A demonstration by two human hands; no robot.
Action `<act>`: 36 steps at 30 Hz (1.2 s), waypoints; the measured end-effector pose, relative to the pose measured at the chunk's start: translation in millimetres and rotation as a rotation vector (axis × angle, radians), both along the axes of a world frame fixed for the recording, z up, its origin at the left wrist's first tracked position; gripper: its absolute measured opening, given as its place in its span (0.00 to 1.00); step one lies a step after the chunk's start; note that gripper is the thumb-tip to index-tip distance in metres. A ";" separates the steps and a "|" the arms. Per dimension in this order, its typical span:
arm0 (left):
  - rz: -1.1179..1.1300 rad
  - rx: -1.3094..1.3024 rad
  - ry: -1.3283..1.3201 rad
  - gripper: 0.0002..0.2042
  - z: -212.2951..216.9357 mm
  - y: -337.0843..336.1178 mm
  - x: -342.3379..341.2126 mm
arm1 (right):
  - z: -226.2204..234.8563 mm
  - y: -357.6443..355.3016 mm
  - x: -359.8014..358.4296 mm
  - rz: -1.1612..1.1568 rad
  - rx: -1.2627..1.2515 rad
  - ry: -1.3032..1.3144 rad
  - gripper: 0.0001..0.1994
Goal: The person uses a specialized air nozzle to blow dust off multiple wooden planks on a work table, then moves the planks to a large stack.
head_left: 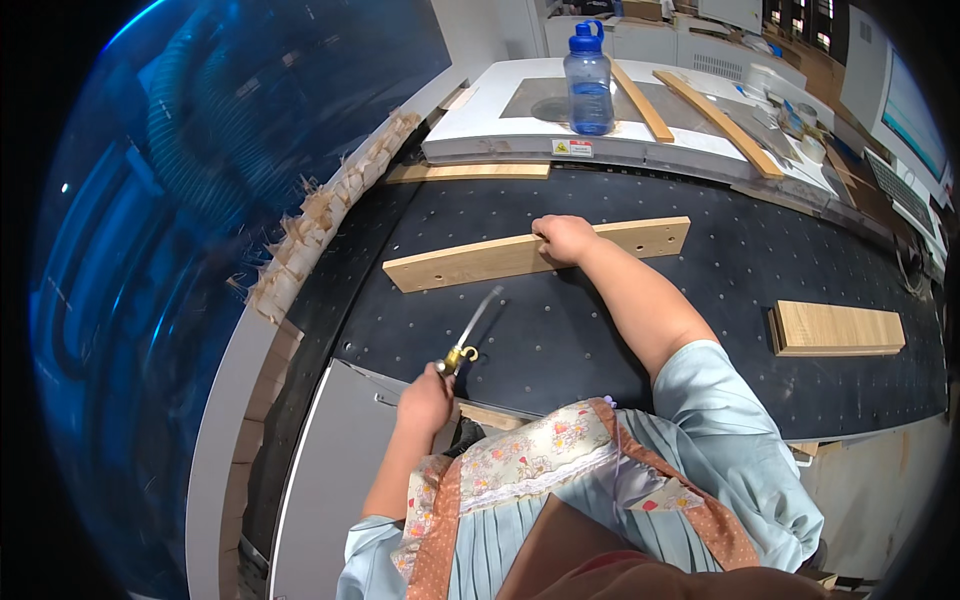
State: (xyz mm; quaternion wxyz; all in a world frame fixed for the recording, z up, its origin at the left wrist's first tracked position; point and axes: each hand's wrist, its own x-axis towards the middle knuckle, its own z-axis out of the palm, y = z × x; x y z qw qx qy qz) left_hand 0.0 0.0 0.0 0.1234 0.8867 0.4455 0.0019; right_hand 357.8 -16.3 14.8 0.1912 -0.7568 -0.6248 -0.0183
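Left hand was wrapped around a blow gun, its thin tube slanted toward the board, which was at the middle of the black table, right hand gripped the board's top edge, a bottle stood beyond, stacked planks lay far right.

Both the left hand and the right hand are bare, as are the forearms behind them. Well back from the right hand, a loose, pale blue short sleeve ends near the elbow; its matching left sleeve lies behind the left hand. Between the sleeves sits a cream apron bib printed with pink and orange flowers, with white lace along it, pale blue pleats below, and dotted rust-orange trim.
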 end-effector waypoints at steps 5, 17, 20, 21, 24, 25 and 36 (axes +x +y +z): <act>0.109 0.035 -0.100 0.17 -4.7 22.2 -1.8 | 5.5 23.5 9.3 0.022 -0.057 0.002 0.13; 0.303 0.094 -0.115 0.15 -12.6 85.0 9.7 | 15.4 37.8 -14.4 -0.257 -0.307 -0.105 0.19; 0.316 0.089 -0.124 0.15 -11.5 94.9 16.9 | 9.8 37.5 -13.4 -0.247 -0.238 -0.128 0.20; 0.321 0.085 -0.122 0.15 -10.2 96.8 20.0 | 8.4 37.0 -11.7 -0.248 -0.212 -0.120 0.20; 0.231 0.047 -0.038 0.16 -10.5 92.3 23.1 | 4.1 39.5 -8.0 -0.238 -0.173 -0.118 0.21; 0.248 0.052 -0.038 0.16 -11.6 92.4 23.0 | 2.6 38.4 -7.9 -0.235 -0.165 -0.124 0.20; 0.266 0.024 0.054 0.16 4.0 96.0 20.9 | -5.1 35.0 -6.3 -0.200 -0.089 -0.119 0.17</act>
